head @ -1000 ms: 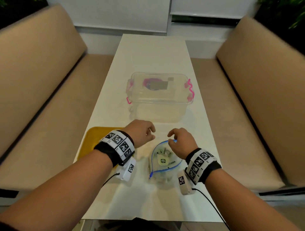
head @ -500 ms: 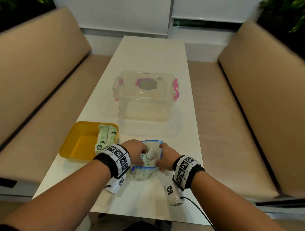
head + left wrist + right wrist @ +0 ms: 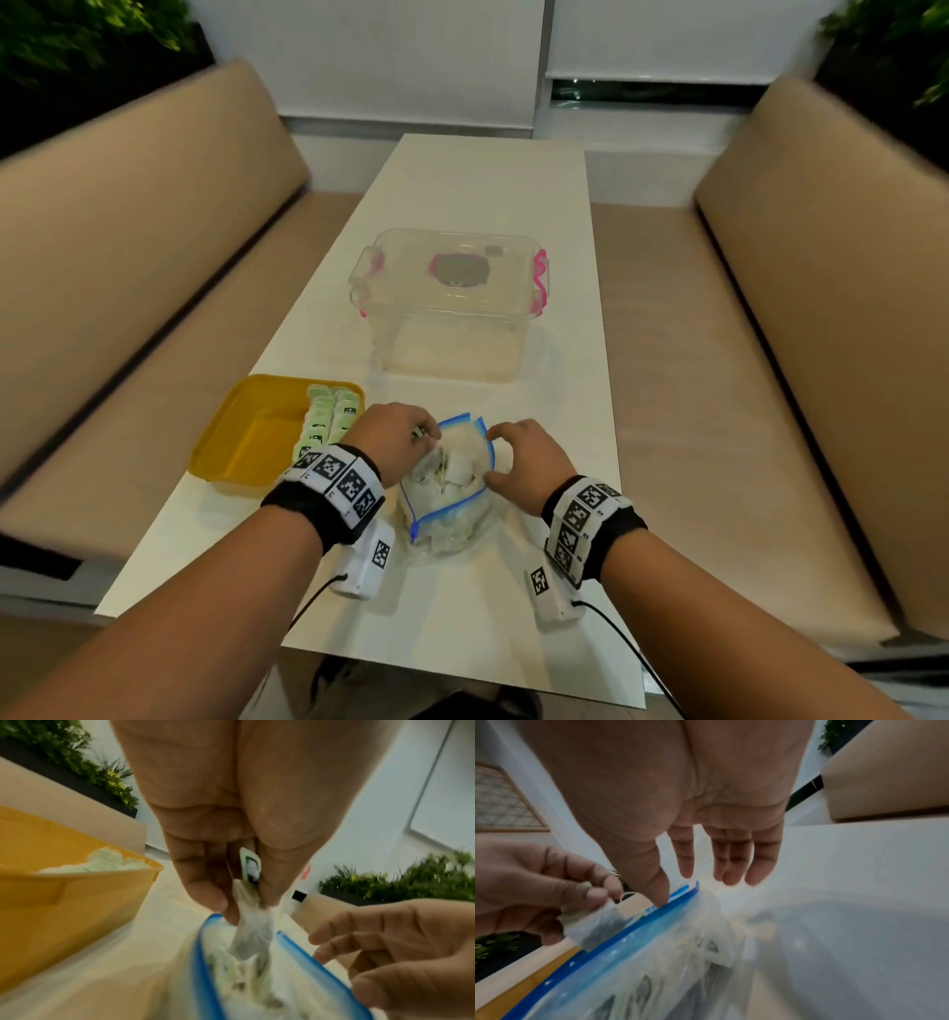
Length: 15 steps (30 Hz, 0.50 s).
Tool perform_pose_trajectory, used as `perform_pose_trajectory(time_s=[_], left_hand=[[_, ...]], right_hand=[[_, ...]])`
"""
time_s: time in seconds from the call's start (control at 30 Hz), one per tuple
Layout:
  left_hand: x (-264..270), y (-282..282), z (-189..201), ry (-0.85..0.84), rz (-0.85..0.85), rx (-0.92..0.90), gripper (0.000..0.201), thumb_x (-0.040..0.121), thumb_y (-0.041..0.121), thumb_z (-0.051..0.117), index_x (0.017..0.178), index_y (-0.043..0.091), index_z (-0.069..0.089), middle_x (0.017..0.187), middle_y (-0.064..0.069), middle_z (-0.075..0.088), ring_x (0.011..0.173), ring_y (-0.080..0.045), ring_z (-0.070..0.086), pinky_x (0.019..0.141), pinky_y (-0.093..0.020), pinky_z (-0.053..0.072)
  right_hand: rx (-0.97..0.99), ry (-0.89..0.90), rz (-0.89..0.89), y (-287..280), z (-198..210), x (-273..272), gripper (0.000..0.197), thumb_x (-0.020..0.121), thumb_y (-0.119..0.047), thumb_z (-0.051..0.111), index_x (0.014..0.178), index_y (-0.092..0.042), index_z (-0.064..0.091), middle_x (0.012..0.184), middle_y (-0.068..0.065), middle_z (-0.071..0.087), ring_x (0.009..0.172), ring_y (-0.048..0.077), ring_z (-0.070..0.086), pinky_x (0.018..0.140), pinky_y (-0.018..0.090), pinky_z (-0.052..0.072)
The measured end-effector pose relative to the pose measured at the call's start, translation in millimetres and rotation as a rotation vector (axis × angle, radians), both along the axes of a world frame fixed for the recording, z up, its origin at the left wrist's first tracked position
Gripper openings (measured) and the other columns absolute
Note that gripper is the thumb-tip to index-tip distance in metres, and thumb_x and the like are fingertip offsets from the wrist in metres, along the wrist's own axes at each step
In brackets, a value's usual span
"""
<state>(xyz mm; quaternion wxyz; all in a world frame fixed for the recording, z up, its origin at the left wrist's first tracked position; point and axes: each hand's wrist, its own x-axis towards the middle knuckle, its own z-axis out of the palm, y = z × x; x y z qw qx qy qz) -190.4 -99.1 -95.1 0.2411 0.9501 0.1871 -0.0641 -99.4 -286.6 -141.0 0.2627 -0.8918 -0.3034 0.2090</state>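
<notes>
Two tan cushioned benches [image 3: 128, 267] face each other across a long pale table [image 3: 477, 195]. At the middle of the table stands a clear plastic box [image 3: 447, 318] with pink side clips and its lid on. Nearer the person, at the left edge, sits a yellow tray [image 3: 241, 442] with rows of pale green tea bags [image 3: 328, 421] packed along its right side. Just to the right of the tray lies a clear zip bag [image 3: 452, 519] with a blue seal, its mouth open and more tea bags inside.

The right hand [image 3: 534, 462] hovers at the bag's right side, fingers loose and spread, holding nothing, with the thumb touching the blue seal. The left hand [image 3: 395, 442] is over the bag's mouth. Its thumb and fingers pinch one tea bag [image 3: 253, 935], which hangs from the fingertips just above the opening. Its small paper tag [image 3: 250, 868] is tucked between the fingers.
</notes>
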Motion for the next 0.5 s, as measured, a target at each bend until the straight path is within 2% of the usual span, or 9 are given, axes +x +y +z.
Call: perform_pose_trajectory(time_s=[0.07,0.17,0.23,0.3,0.33,0.4,0.5], left_hand=[[4.0,-3.9,5.0,-0.077,0.023,-0.096,0.013,0.097,0.028,0.056,0.1,0.029,0.068,0.102,0.003,0.069,0.091,-0.017,0.063,0.077,-0.027,0.047],[9.9,-17.1,10.5,-0.139,0.017,-0.261,0.014,0.1,0.027,0.05,0.106,0.03,0.063,0.083,-0.011,0.068,0.073,-0.024,0.063,0.069,-0.037,0.055],[12.8,-26.2,12.3,-0.166,0.02,-0.327,0.017,0.102,0.025,0.047,0.11,0.028,0.062,0.078,-0.016,0.064,0.063,-0.021,0.059,0.059,-0.03,0.053],[14.4,-33.0,12.9,-0.187,0.044,-0.389,0.019,0.103,0.026,0.044,0.112,0.026,0.061,0.079,-0.006,0.059,0.06,-0.014,0.058,0.051,-0.019,0.047],[14.4,-35.3,12.2,-0.192,0.061,-0.41,0.02,0.104,0.028,0.042,0.113,0.026,0.06,0.081,-0.001,0.059,0.058,-0.011,0.059,0.05,-0.016,0.045],[13.8,-35.6,8.0,-0.194,0.098,-0.424,0.024,0.104,0.034,0.039,0.112,0.025,0.059,0.084,0.0,0.064,0.054,-0.009,0.062,0.051,-0.018,0.045],[13.2,-25.8,-4.0,-0.153,0.128,-0.332,0.025,0.105,0.029,0.036,0.107,0.023,0.061,0.095,0.002,0.072,0.066,-0.014,0.063,0.06,-0.026,0.049]], right_hand=[[0.146,-0.043,-0.009,-0.4,5.4,-2.3,0.052,0.079,-0.033,0.074,0.128,-0.025,0.055,0.126,-0.002,0.05,0.106,0.016,0.055,0.095,0.03,0.047],[0.359,0.017,-0.016,1.7,15.7,-8.4,0.047,0.079,-0.031,0.076,0.122,-0.027,0.058,0.113,-0.008,0.059,0.083,0.009,0.059,0.082,0.025,0.05],[0.453,0.142,-0.052,3.8,19.8,-10.3,0.04,0.081,-0.026,0.075,0.116,-0.031,0.058,0.102,-0.006,0.065,0.072,0.009,0.065,0.075,0.026,0.054],[0.52,0.252,-0.093,5.0,18.1,-8.6,0.033,0.083,-0.018,0.073,0.107,-0.035,0.057,0.096,0.004,0.068,0.065,0.014,0.068,0.071,0.033,0.058],[0.531,0.275,-0.102,4.6,16.5,-7.7,0.032,0.083,-0.015,0.072,0.102,-0.036,0.057,0.094,0.009,0.068,0.063,0.017,0.068,0.07,0.036,0.058],[0.494,0.263,-0.102,3.3,11.5,-5.8,0.028,0.085,-0.012,0.068,0.1,-0.033,0.058,0.091,0.011,0.068,0.061,0.018,0.066,0.067,0.037,0.057],[0.376,0.186,-0.098,-1.1,4.1,-4.1,0.025,0.091,-0.009,0.056,0.112,-0.021,0.061,0.086,0.001,0.065,0.064,0.013,0.062,0.073,0.033,0.055]])
